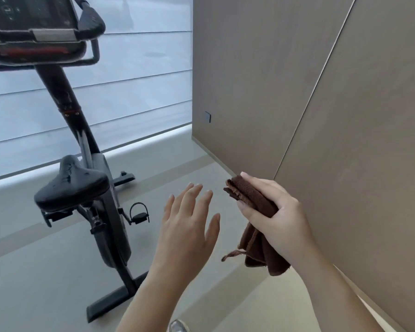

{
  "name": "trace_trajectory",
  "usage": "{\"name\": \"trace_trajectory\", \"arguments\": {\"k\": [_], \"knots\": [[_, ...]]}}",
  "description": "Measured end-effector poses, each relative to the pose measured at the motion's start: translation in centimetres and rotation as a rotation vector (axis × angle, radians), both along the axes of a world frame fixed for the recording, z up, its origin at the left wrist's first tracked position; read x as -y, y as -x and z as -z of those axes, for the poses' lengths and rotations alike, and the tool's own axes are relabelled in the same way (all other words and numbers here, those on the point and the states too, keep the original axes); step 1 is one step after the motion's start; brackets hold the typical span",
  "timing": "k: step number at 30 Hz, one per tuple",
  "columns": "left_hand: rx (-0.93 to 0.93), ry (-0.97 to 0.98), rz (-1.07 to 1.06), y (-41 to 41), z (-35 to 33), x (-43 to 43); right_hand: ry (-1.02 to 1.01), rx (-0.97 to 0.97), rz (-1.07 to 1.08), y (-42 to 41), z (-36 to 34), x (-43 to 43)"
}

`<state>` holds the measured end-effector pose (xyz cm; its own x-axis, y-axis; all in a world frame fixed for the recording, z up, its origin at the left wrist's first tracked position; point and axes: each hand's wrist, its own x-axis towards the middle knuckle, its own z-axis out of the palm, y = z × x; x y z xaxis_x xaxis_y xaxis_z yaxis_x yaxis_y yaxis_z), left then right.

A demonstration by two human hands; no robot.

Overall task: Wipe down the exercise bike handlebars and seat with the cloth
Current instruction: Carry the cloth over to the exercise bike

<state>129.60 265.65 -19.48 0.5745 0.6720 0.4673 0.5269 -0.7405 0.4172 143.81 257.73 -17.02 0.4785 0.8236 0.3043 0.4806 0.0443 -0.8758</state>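
Observation:
A black exercise bike point(106, 188) stands at the left. Its padded seat point(72, 185) faces me at mid-left, and its handlebars point(91, 22) wrap around the console at the top left. My right hand point(276, 212) grips a folded brown cloth point(254, 236), well to the right of the seat. Part of the cloth hangs below my fist. My left hand point(189, 224) hovers flat with straight fingers between the bike and the cloth, touching nothing.
A tan panelled wall point(321, 92) runs close along the right. A window with a pale blind point(141, 80) and a low sill lies behind the bike. The bike's pedal point(139, 213) and rear floor bar point(115, 300) jut toward me. A shoe tip point(177, 325) shows at the bottom.

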Motion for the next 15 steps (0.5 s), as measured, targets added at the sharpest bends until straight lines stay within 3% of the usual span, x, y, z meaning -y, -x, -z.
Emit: {"name": "trace_trajectory", "arguments": {"k": [6,15], "knots": [[0.015,-0.012,-0.097,-2.9,-1.3,-13.0,0.001,0.058,-0.090,-3.3,-1.3,-13.8],[-0.011,-0.022,-0.188,-8.9,-0.4,-26.2,0.008,-0.041,-0.191,-10.1,0.7,-28.7]]}}
